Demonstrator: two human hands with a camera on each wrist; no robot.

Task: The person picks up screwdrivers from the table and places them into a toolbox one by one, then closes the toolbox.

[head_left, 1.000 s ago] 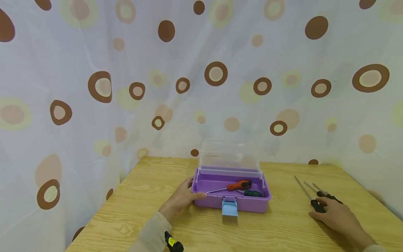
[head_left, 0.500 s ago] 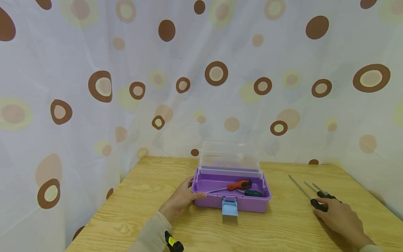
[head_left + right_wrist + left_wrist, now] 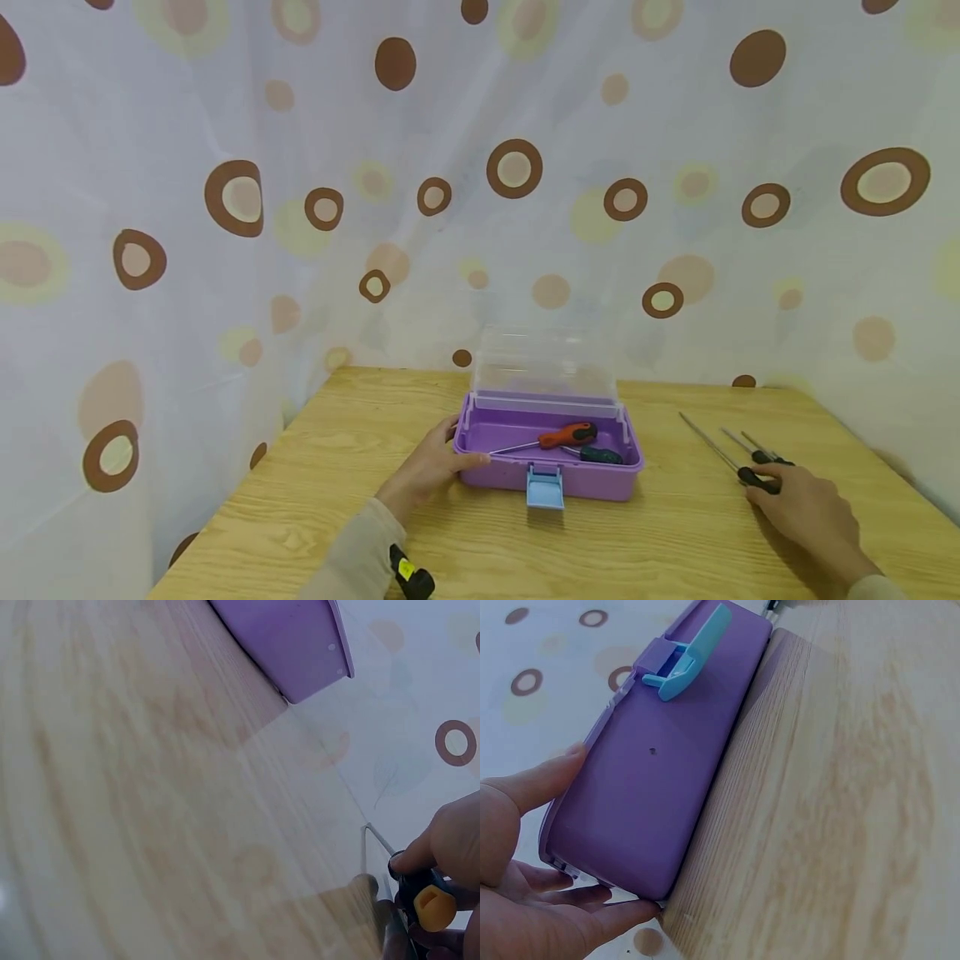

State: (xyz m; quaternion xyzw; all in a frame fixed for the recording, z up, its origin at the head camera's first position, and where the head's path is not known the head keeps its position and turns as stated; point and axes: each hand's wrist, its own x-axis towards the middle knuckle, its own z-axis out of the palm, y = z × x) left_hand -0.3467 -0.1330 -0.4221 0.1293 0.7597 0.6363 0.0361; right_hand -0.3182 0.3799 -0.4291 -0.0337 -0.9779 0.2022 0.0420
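Observation:
A purple toolbox (image 3: pixel 495 477) stands on the table with its clear lid raised. My left hand (image 3: pixel 427 467) grips its left end, the thumb against the front wall (image 3: pixel 641 787) and the fingers around the side. Inside lie a red-and-black screwdriver (image 3: pixel 568 435) and a dark green screwdriver (image 3: pixel 600 456). At the right, my right hand (image 3: pixel 813 512) holds a long screwdriver (image 3: pixel 756 478) by its black handle, its shaft pointing away and to the left. A yellow end shows on that handle (image 3: pixel 435 907) in the right wrist view.
More dark-handled screwdrivers (image 3: pixel 763 457) lie just beyond the right hand, partly hidden by it. A light blue latch (image 3: pixel 545 490) hangs at the toolbox front. The wooden table (image 3: pixel 660 542) meets a dotted curtain (image 3: pixel 555 233) behind and at the sides.
The long screwdriver's tip has swung to the left, and my right hand has shifted slightly with it. My left hand stays on the toolbox. The head view has tilted a little.

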